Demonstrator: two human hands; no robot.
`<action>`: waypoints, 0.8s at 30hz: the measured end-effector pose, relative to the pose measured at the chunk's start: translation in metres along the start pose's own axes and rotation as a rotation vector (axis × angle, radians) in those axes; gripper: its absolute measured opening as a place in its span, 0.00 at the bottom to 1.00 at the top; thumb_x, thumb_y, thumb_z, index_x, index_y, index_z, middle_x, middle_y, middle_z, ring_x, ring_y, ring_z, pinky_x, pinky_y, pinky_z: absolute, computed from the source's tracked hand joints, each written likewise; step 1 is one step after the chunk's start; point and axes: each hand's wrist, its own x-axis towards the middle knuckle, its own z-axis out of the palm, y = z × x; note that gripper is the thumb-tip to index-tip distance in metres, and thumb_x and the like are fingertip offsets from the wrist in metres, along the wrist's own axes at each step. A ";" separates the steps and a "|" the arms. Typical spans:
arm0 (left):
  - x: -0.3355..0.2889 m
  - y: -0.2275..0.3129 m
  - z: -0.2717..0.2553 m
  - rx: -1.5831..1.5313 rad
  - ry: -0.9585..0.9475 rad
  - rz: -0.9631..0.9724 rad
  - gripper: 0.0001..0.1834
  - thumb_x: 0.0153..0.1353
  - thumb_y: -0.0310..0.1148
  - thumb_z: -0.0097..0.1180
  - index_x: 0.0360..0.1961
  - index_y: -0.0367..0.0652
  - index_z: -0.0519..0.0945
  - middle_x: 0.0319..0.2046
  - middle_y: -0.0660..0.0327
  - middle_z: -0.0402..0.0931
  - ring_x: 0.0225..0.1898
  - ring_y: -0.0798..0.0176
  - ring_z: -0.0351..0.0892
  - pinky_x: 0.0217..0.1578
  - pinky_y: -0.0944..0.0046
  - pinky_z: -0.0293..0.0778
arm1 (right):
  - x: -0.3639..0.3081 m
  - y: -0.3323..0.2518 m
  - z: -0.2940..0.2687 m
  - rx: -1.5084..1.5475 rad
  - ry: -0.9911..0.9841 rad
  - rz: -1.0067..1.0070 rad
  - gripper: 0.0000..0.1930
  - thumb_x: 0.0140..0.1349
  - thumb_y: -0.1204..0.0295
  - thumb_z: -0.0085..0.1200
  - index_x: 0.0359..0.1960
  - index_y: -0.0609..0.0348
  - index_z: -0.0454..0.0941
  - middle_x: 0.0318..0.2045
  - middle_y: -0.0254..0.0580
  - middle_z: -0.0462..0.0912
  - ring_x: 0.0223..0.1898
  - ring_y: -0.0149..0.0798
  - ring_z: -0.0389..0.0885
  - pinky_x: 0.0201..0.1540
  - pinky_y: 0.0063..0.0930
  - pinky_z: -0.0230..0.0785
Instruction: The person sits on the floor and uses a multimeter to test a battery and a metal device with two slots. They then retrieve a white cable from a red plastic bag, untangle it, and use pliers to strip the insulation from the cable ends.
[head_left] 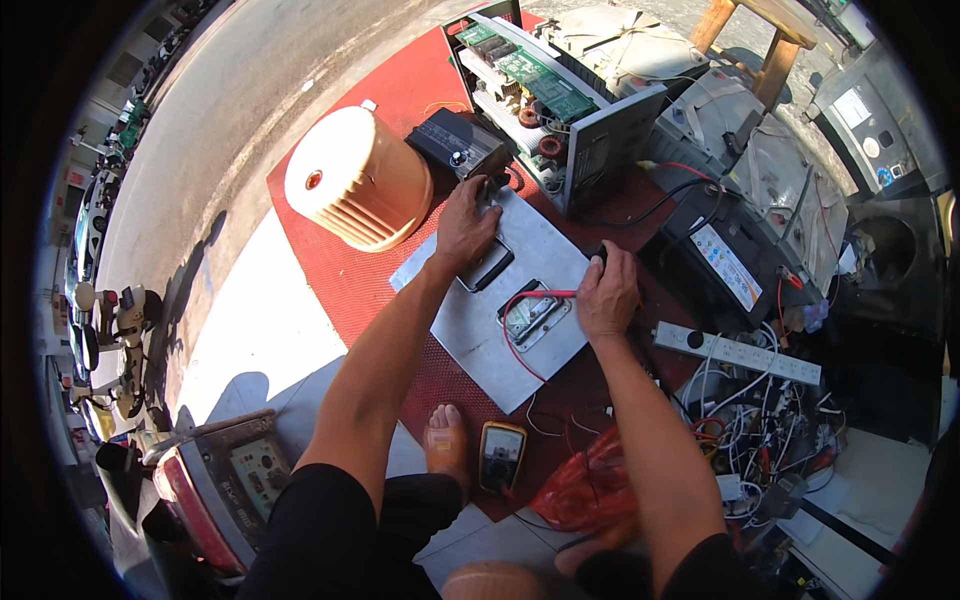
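A flat silver metal case (520, 225) lies in front of me, with a black-grip handle (488, 270) and a metal latch plate or second handle (535, 318) on its top. At its far edge, my left hand (468, 228) is closed around a small dark piece that I cannot make out. My right hand (610, 295) is closed at the right corner, beside a black fitting (600, 254). A red test probe (550, 293) runs into the right hand, its tip hidden; its red lead loops down over the case. A yellow-rimmed multimeter (502, 455) lies near my bare foot.
Beyond the case stand a cream ribbed tub (360, 180), a black box with a knob (455, 142) and an opened unit with green circuit boards (530, 80). Right are a black battery (710, 255), a power strip (735, 352) and tangled cables (765, 440). A red-grey machine (225, 485) sits near left.
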 end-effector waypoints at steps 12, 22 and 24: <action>0.000 0.008 0.002 -0.037 0.006 -0.055 0.31 0.65 0.43 0.65 0.69 0.49 0.76 0.63 0.48 0.78 0.61 0.42 0.81 0.61 0.48 0.76 | 0.000 -0.004 -0.001 -0.037 -0.011 -0.015 0.16 0.70 0.73 0.53 0.57 0.64 0.78 0.49 0.58 0.82 0.53 0.63 0.79 0.58 0.53 0.72; 0.009 0.006 0.005 -0.013 -0.010 -0.074 0.25 0.63 0.50 0.67 0.60 0.58 0.84 0.62 0.61 0.80 0.63 0.50 0.80 0.62 0.53 0.76 | 0.004 -0.012 -0.012 -0.236 0.025 -0.195 0.21 0.66 0.75 0.57 0.60 0.61 0.80 0.62 0.56 0.77 0.63 0.58 0.74 0.67 0.49 0.66; 0.010 0.003 0.007 -0.024 0.022 -0.071 0.24 0.64 0.50 0.67 0.60 0.60 0.84 0.62 0.61 0.80 0.63 0.50 0.81 0.61 0.52 0.76 | 0.002 -0.019 -0.026 -0.288 -0.080 -0.208 0.22 0.61 0.79 0.58 0.59 0.61 0.81 0.61 0.53 0.78 0.62 0.56 0.74 0.67 0.47 0.67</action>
